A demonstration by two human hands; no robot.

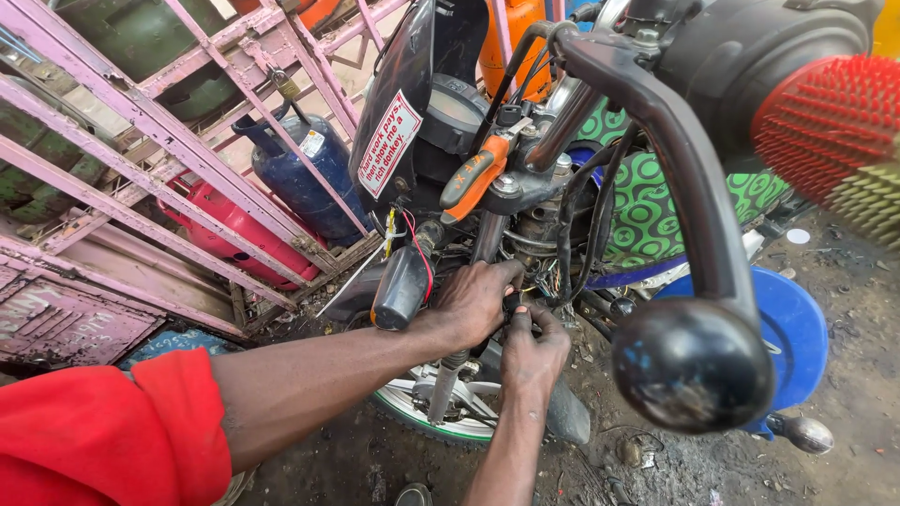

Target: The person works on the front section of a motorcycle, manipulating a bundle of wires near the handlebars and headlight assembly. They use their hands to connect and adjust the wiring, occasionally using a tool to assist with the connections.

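Observation:
I look down on the front of a motorcycle. My left hand (472,302), at the end of a bare arm with a red sleeve, curls its fingers into the wire bundle (555,276) beside the fork tube (487,239). Just below and touching it, my right hand (534,354) pinches a small black part (515,306) of that wiring. A black turn signal (399,287) hangs left of my left hand. A screwdriver with an orange and grey handle (473,178) rests on the fork clamp above.
The handlebar end weight (692,365) and a red grip (830,122) loom close on the right. The front wheel (441,417) is under my hands. Blue (305,178) and red (239,230) gas cylinders sit behind pink bars (141,122) at left. A blue disc (797,328) lies at right.

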